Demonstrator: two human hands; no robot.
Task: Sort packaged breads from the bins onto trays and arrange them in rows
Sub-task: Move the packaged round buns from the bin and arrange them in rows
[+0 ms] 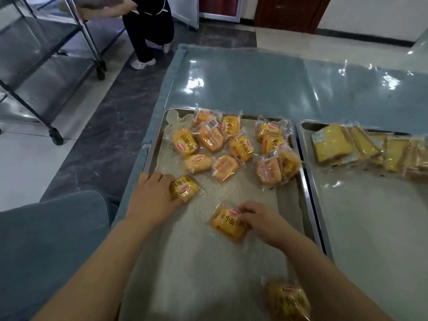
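A metal tray [151,147] with a mesh liner lies in front of me. Several small orange bread packets [209,137] are scattered over its far half. My left hand [152,195] holds one packet [185,187] near the tray's left edge, fingers curled on its left side. My right hand [261,220] pinches another packet [228,224] in the middle of the tray. A further packet [288,301] lies by the near right corner under my right forearm.
A second tray [305,128] to the right holds several flat yellow sliced-bread packages [342,144] at its far end. The table [254,82] has a glossy blue-grey cover. A steel trolley [55,133] and a crouching person [148,28] are at far left.
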